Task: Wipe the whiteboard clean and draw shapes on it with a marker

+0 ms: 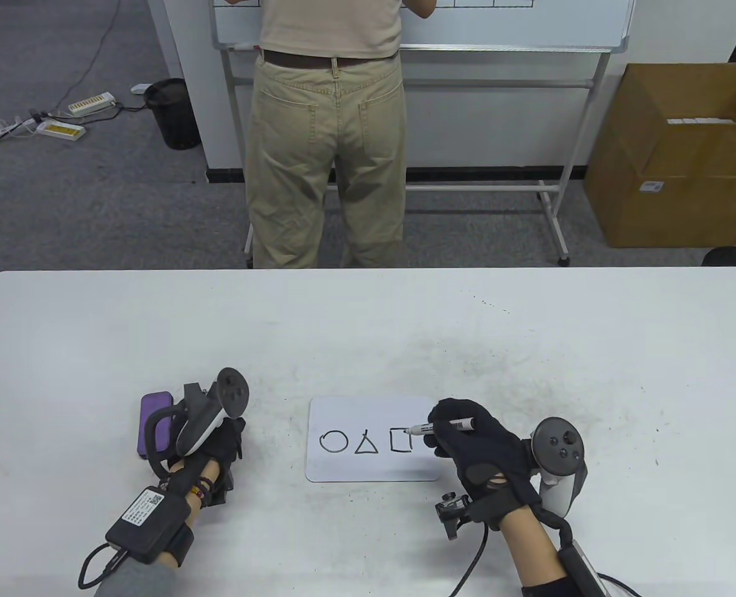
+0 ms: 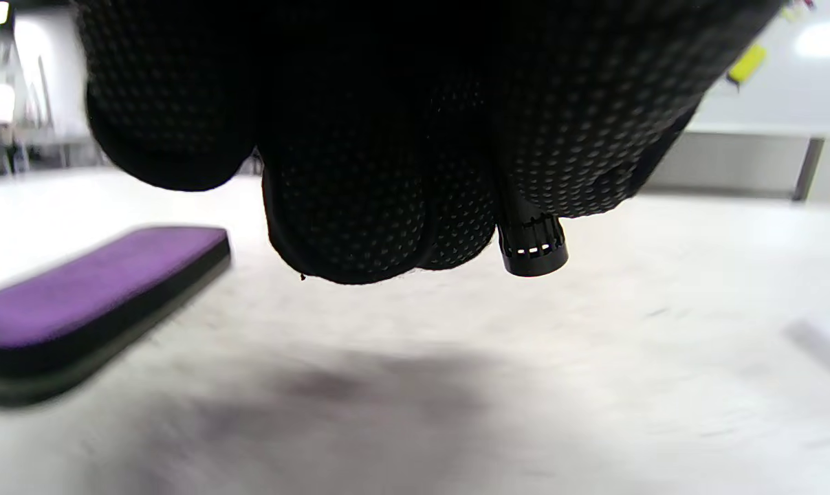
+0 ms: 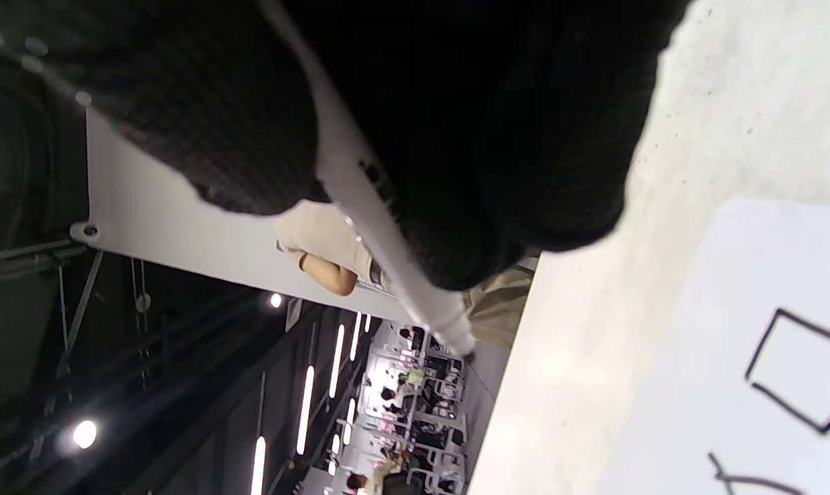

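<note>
Circle, triangle, square on glossy whiteboard (image 1: 374, 463)

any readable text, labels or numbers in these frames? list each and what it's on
No text is legible.
Marker barrel print: too small to read.
Label on the black box on the left forearm: a code and print, too small.
Sticker on the cardboard box: too small.
Small whiteboard: only a drawn circle, triangle and square, no words.

White whiteboard (image 1: 374, 463) with black shapes — purple eraser (image 1: 153, 423) — black dotted gloves.
</note>
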Motion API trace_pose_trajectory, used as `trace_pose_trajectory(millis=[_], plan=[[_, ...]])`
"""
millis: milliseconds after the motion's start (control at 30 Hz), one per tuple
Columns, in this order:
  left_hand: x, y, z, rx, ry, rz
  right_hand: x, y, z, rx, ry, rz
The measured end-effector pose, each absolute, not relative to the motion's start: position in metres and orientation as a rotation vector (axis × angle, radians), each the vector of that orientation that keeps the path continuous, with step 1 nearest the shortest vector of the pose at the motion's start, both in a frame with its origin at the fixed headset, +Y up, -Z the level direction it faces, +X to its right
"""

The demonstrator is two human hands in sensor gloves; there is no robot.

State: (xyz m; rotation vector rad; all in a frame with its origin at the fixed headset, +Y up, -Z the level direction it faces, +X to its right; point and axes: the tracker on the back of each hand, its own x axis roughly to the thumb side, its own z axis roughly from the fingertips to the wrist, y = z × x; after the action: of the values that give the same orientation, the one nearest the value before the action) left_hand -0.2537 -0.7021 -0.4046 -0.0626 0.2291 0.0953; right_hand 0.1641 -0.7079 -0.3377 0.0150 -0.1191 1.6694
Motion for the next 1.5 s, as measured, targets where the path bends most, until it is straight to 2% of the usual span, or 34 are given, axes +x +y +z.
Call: trace_pose_trajectory(millis=[200, 333, 467, 567, 1067, 1333, 1500], plan=[[-0.229, -0.692, -0.375, -0.059, 0.152, 0.466, 0.151, -0.714, -0.333, 0.007, -0.052, 1.503], [-0.214, -0.702, -0.356, -0.117, 0.100, 0.784, 0.138, -0.715, -0.330, 0.052, 0.029, 1.462], [-0.207, -0.713, -0.348, -0.166, 0.073, 1.029, 0.128, -0.716, -0.327, 0.082, 0.081, 1.437], [-0.204, -0.722, -0.349, -0.219, -0.009, 1.193, 0.122, -0.720, -0.327, 0.094, 0.105, 1.440], [-0.183, -0.737, -0.344, -0.329, -0.110, 1.373, 0.107, -0.728, -0.325, 0.100, 0.150, 1.454], [-0.176, -0.736, -0.341, -0.322, -0.175, 1.473, 0.101, -0.731, -0.323, 0.122, 0.248, 1.352], [-0.173, -0.733, -0.343, -0.309, -0.242, 1.485, 0.098, -0.727, -0.324, 0.150, 0.233, 1.367]])
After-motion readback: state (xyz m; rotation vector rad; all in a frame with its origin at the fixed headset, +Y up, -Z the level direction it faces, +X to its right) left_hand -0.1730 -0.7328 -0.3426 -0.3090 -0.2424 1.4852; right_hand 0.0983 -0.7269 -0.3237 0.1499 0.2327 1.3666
